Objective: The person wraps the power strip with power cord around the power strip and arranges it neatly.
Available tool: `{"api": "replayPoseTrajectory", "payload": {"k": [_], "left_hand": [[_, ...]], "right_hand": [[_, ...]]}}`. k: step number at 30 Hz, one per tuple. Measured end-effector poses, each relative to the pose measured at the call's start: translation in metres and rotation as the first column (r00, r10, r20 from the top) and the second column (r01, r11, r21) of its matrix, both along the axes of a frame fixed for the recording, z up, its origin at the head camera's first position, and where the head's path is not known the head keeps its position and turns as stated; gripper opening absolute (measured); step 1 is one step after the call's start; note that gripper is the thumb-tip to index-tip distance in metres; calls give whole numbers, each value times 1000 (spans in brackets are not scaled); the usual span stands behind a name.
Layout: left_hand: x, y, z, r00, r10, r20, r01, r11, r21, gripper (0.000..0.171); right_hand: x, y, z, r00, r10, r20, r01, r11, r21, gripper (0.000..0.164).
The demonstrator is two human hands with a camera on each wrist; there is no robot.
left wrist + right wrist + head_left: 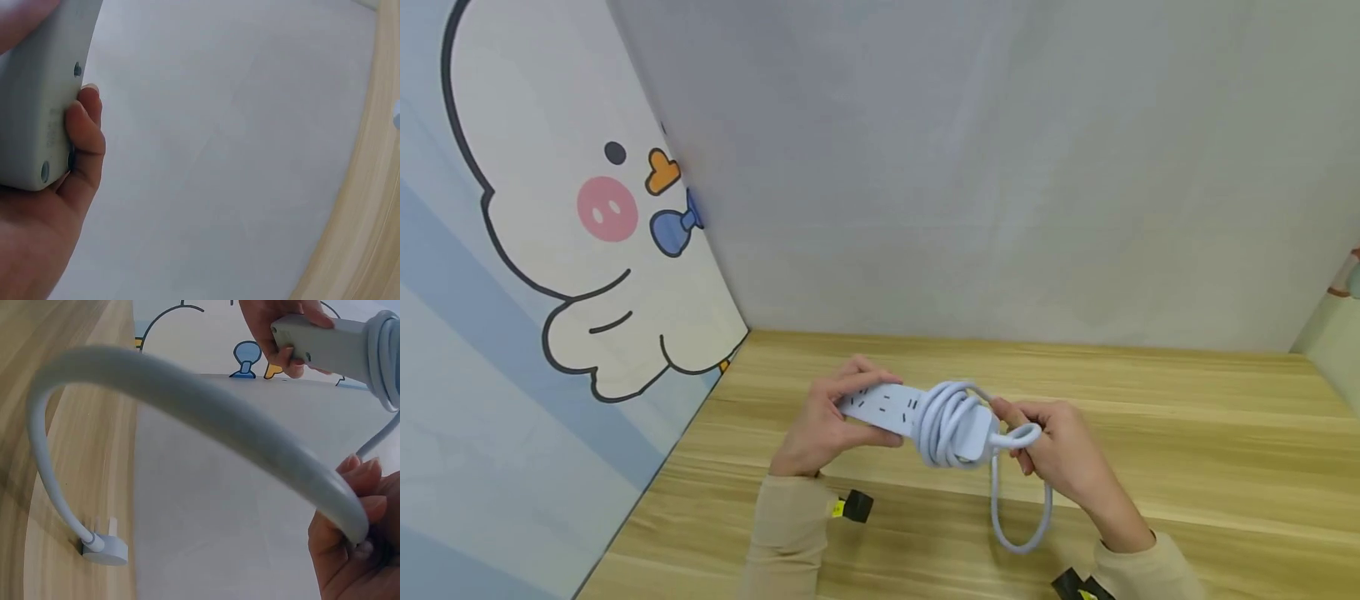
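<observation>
A white power strip (882, 407) is held up over the table, its outlets facing up and its cord (942, 425) wound several times around the right half. My left hand (826, 417) grips the left end, with the thumb along the near edge and fingers over the far one. In the left wrist view, curled fingers (87, 137) lie against the casing. My right hand (1060, 446) pinches the cord near the strip's right end. From it a loose loop hangs down, and the right wrist view shows the plug (107, 551) at its end, prongs visible.
The wood-grain table (1187, 467) runs back to a plain grey wall (1000, 183). On the left stands a panel (512, 467) with a cartoon bird. Black wrist devices (856, 506) sit by both beige sleeves (790, 525).
</observation>
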State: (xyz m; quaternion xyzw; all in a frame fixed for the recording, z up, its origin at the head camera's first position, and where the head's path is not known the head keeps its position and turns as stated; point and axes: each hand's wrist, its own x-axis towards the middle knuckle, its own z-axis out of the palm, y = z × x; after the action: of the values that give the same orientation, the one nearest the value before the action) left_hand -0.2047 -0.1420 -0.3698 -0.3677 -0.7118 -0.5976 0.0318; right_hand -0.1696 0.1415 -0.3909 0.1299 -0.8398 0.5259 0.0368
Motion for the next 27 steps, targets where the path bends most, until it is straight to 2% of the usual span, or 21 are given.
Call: {"api": "replayPoseTrajectory", "payload": {"k": [5,8,10,13,15,17,20,21,25,27], "left_hand": [[-7,1,-9,998,48,28,-50,998,45,57],[-7,6,-8,986,136,92,-145,984,101,56],[-5,9,-5,965,229,127,-246,959,142,55],[-2,11,-1,909,384,160,-410,892,189,54],[-1,12,0,859,490,147,-511,838,193,54],[-5,10,-5,807,575,132,-590,784,193,54],[-14,10,-15,741,664,101,-669,714,208,53],[-13,11,-15,721,685,103,-689,692,216,53],[-18,12,-19,649,754,100,-752,616,236,53],[-18,12,-20,619,780,97,-775,586,237,53]], "right_hand": [[2,-7,0,998,63,-10,-63,998,28,43],[3,-8,-1,995,102,-1,-102,995,21,40],[3,-10,-2,990,136,18,-136,991,-6,34],[3,-12,-4,981,183,58,-180,982,-48,27],[4,-14,-4,976,206,74,-201,977,-66,25],[5,-16,-4,971,223,84,-217,974,-73,27],[8,-18,-1,968,233,89,-227,971,-74,30],[9,-18,0,969,230,90,-224,972,-73,31],[13,-14,7,971,215,99,-210,976,-61,32],[16,-13,10,972,210,110,-207,978,-37,33]]}}
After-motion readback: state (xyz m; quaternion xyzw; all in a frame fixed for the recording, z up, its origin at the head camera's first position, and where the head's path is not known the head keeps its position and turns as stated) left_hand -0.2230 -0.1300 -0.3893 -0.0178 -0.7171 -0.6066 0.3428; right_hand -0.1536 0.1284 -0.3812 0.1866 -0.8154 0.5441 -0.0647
